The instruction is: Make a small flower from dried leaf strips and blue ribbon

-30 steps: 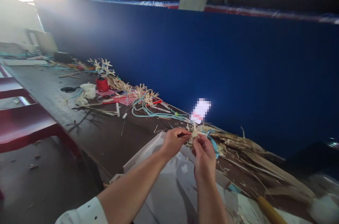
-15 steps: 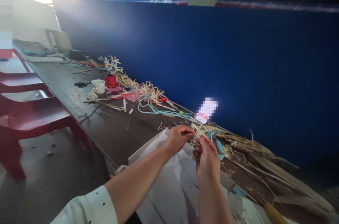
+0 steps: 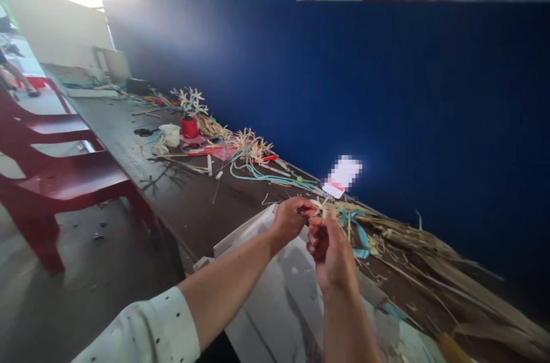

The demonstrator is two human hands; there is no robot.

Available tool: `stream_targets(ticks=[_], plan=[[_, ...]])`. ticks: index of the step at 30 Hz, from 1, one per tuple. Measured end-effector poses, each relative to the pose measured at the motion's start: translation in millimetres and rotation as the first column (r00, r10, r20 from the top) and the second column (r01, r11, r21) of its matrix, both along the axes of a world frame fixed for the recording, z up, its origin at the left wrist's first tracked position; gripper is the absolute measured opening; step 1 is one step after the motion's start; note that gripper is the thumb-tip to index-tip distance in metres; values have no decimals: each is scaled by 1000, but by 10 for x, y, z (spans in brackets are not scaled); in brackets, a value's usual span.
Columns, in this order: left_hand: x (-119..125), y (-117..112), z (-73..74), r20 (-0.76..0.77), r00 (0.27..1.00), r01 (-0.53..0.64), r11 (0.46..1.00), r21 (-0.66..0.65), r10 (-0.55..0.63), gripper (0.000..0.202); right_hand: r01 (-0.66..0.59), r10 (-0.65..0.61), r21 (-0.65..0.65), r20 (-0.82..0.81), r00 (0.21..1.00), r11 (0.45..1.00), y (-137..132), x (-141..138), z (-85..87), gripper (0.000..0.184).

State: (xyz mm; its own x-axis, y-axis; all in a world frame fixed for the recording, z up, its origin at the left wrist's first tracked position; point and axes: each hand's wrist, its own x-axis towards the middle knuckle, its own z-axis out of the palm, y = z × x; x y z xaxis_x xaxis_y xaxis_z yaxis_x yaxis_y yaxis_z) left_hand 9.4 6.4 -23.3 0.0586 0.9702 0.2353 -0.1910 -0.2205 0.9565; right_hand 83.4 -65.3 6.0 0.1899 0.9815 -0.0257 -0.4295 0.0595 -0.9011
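Pale husk piece (image 3: 321, 206), head view: it sits right at the fingertips, past the far edge of the white box (image 3: 246, 229), on the side toward the blue panel (image 3: 301, 94). Left hand (image 3: 293, 219) comes at it from the left, right hand (image 3: 336, 251) from below and right. Both grips narrow, thumb and fingers pinched, piece looks held between them; exact contact hidden by the knuckles. Key relation: piece pokes up and away from the pinch, tips nearly meeting, neither hand clearly nearer. Long axis: can't tell, too small and it blends into pale scraps behind.

Around it: blue ribbon (image 3: 360, 236) and dry husk bundle (image 3: 412, 237) just right of the right hand, on the brown table (image 3: 189, 220). Light-blue cords (image 3: 270, 178) run off up-left to a pale flower cluster (image 3: 254, 144). Further along, well apart from the hands: red spool (image 3: 189, 127), white cup (image 3: 171, 135), black scissors (image 3: 145, 132). Bright pixelated rectangle (image 3: 344, 173) just beyond the fingers, content unreadable.
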Motion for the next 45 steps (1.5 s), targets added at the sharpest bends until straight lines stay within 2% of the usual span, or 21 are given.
stream_targets(ticks=[3,9,16,27,34,37,40,43,45], plan=[[-8,-34,39,31,999,-18,1000,8,18,10,46,-47,12,56,997,999,10,-3,-19,28],[-21,-69,78,95,993,71,996,-45,-67,16,54,-57,29,92,994,998,1,-15,-3,27],[-46,-97,136,-1,1000,8,1000,-26,-8,12,81,-79,-33,67,995,996,29,8,-43,27],[-39,-73,107,101,992,80,996,-31,-76,15,103,-100,-17,127,987,995,37,2,-52,29],[-18,-54,93,111,993,49,999,-22,-46,9,73,-73,-1,103,992,997,31,9,-49,31],[-18,-46,88,58,998,3,1000,-5,-2,11,-5,0,41,136,991,999,2,-17,-17,35],[-32,-63,83,-66,997,-37,999,23,39,8,-75,60,86,167,984,993,-21,-49,1,38],[-35,-89,62,-136,989,-42,995,87,54,9,-69,54,85,162,985,994,-14,-57,-15,40],[-23,-95,31,-99,995,-11,997,81,19,10,-42,31,71,144,989,997,4,-47,-37,39]])
